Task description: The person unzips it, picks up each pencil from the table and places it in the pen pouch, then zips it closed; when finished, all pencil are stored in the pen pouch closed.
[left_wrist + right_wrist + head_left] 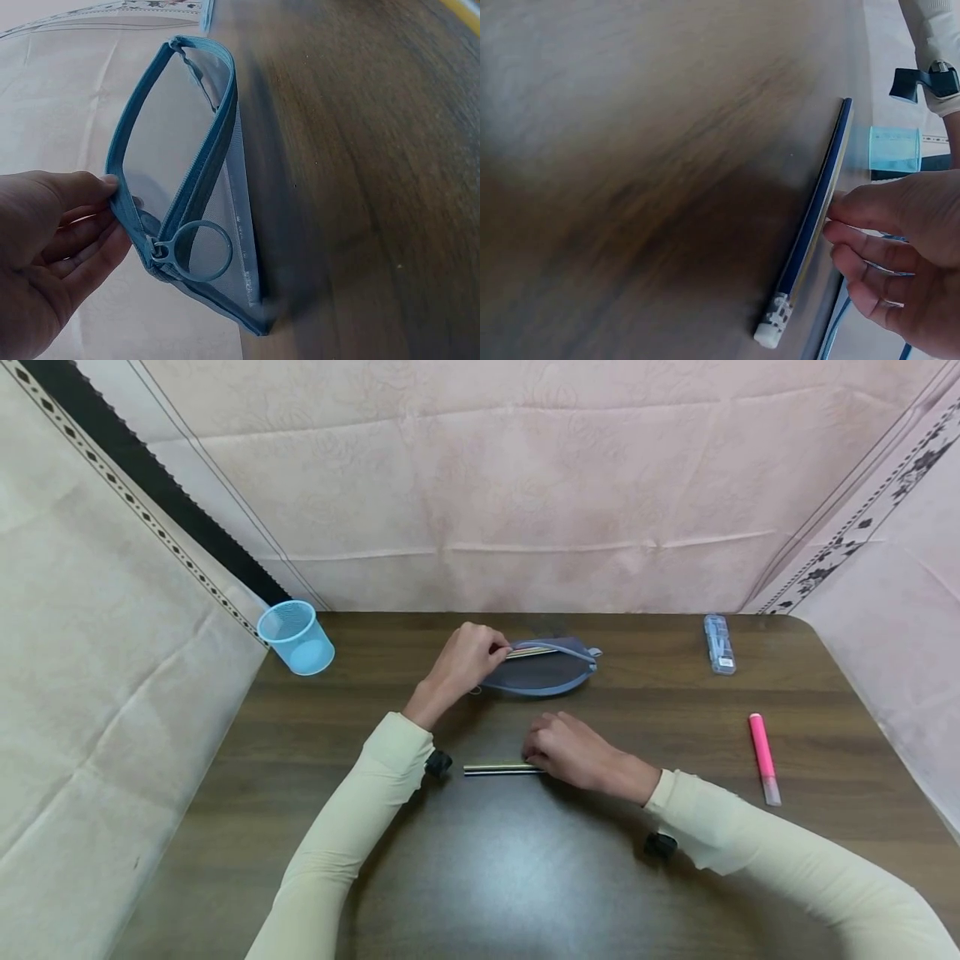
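At the centre of the frame, the left hand (459, 662) is pinching the rim of a blue pouch (536, 675); lower down, the right hand (576, 753) is touching pencils (497, 770), whether pinching I cannot tell

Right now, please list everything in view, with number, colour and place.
perforated round plastic cup: 1, light blue, far left
zippered mesh pouch: 1, grey, blue-trimmed, far middle
thin sticks: count unclear, yellowish, inside pouch
eraser-tipped pencil: at least 1, blue and gold, centre
flat oblong case: 1, blue, far right
capped marker: 1, pink, right side
wooden table: 1, brown, below
printed cloth: count unclear, pale, bordering table
jagged strip: 1, black, upper left
left hand: 1, bare, pinching pouch
right hand: 1, bare, pinching pencil
long sleeves: 2, cream, left and right
small devices: 2, black, near sleeves
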Demonstrator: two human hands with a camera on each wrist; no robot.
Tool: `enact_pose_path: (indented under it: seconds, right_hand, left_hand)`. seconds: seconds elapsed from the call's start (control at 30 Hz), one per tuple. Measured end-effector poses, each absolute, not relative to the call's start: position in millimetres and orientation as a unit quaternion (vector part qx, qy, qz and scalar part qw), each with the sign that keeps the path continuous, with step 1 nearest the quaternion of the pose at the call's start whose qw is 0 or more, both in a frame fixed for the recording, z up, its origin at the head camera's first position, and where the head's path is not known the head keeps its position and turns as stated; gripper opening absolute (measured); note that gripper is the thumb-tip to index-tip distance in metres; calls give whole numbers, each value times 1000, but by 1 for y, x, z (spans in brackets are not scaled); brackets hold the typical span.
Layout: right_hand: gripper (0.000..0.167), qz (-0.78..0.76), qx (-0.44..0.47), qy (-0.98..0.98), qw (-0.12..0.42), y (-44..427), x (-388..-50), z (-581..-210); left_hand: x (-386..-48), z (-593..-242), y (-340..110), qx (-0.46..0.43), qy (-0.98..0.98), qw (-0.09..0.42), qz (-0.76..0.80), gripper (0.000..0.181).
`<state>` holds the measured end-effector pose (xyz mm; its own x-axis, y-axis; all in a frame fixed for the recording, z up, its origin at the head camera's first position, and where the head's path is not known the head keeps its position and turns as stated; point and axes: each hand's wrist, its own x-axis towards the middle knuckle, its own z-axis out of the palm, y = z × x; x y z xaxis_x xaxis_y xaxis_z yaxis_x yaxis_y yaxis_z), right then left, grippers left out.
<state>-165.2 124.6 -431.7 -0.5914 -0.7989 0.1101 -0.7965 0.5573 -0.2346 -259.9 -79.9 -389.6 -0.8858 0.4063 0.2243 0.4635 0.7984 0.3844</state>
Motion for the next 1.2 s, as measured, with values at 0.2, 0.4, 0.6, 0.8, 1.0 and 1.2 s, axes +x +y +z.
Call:
enact_pose_path:
  seconds: [0.2,0.4,0.6,0.8,1.0,1.2]
  right_hand:
    - [6,-163,-445,880,32,123,-163,-427]
    - [6,-146,-454,878,43,121,-162,-428]
    - [6,-132,-450,882,46,120,-162,-433]
    - [7,-97,-448,889,23,119,-164,-435]
    - [10,-32,-454,890,7,117,-166,-431]
    - [4,-14,-474,880,-17,121,-175,-430]
  left_hand:
    - [-261,-389,-80,-234,-945,63,-220,18]
    - [-260,-390,-79,-231,-945,58,-223,18]
    - [-260,-392,-79,-230,-945,61,-223,18]
    - [-260,-392,-79,-228,-946,61,-224,17]
    - [-260,-393,-79,-229,-944,63,-229,17]
    - [-261,-395,-79,-235,-942,61,-234,16]
